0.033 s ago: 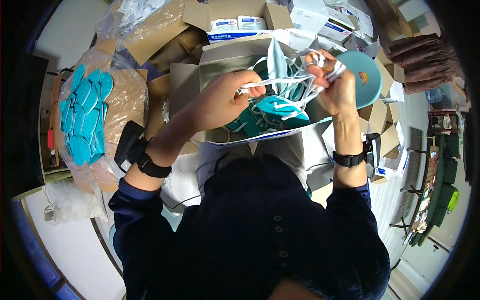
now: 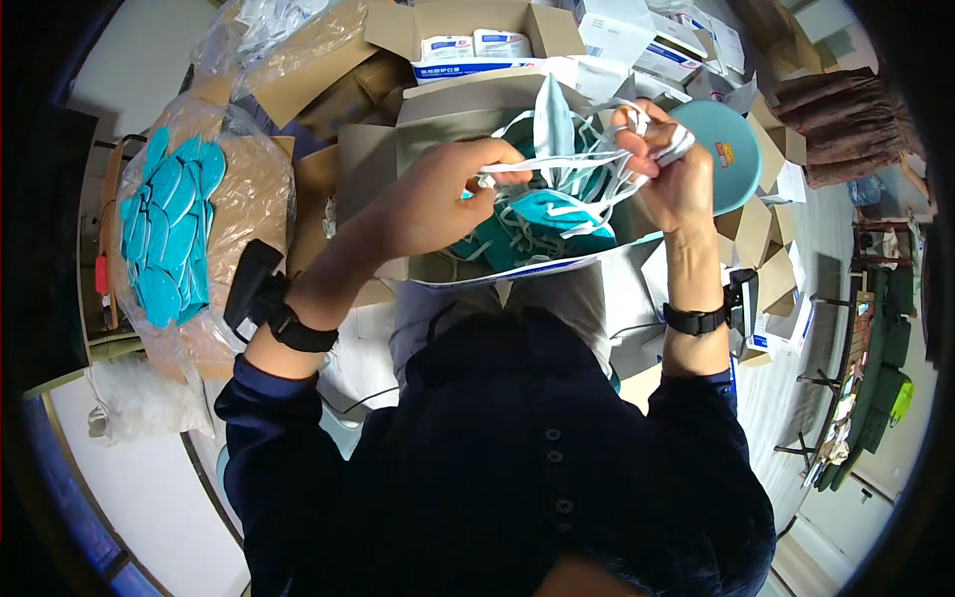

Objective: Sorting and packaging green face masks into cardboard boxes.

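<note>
White elastic straps (image 2: 572, 161) run between my two hands above an open carton (image 2: 468, 279). My left hand (image 2: 448, 194) is closed, pinching the straps between thumb and finger. On the other side my right hand (image 2: 674, 174) has the straps looped round its curled fingers. Below them, teal cup-shaped face masks (image 2: 562, 214) with tangled white straps lie in the carton. One pale mask (image 2: 550, 124) stands on its edge behind the straps. The carton sits in front of my lap. Which mask each strap belongs to, I cannot tell.
At the left, a stack of flat teal mask pieces (image 2: 171, 229) lies on a plastic-covered carton (image 2: 254, 189). A box with white packets (image 2: 502, 44) stands beyond the carton. Close to my right hand is a round teal stool (image 2: 731, 159). Opened cartons (image 2: 776, 279) crowd the right side.
</note>
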Demonstrator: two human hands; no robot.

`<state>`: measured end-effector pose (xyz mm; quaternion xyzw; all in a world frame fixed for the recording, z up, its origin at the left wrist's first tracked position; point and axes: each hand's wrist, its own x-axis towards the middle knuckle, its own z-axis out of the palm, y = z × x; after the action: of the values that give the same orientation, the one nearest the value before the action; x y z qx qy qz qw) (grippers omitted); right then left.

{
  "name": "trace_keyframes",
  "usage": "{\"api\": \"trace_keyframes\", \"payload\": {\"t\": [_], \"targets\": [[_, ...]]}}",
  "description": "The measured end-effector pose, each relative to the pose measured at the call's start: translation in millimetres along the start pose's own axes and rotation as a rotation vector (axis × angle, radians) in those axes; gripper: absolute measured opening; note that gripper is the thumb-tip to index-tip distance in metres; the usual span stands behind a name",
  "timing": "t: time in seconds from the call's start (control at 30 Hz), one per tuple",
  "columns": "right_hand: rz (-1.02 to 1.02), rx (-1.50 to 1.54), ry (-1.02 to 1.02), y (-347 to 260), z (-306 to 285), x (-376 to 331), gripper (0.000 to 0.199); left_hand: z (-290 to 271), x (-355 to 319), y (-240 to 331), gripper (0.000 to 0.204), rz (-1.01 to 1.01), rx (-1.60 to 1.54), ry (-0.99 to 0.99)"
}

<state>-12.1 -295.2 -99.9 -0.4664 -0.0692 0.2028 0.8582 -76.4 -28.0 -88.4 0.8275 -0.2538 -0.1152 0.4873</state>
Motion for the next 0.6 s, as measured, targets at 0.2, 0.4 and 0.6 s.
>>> {"api": "trace_keyframes", "payload": {"t": [0.2, 0.4, 0.6], "targets": [[-0.138, -0.208, 0.167, -5, 5, -21, 0.022, -18, 16, 0, 0.033, -0.098, 0.117, 0.108], [-0.271, -0.372, 0.335, -7, 17, -28, 0.013, 60, 57, -82, 0.024, -0.621, 0.559, -0.353], [-0.307, -0.351, 0.35, -12, 19, -37, 0.012, 105, 39, -108, 0.031, -0.682, 0.71, -0.193]]}}
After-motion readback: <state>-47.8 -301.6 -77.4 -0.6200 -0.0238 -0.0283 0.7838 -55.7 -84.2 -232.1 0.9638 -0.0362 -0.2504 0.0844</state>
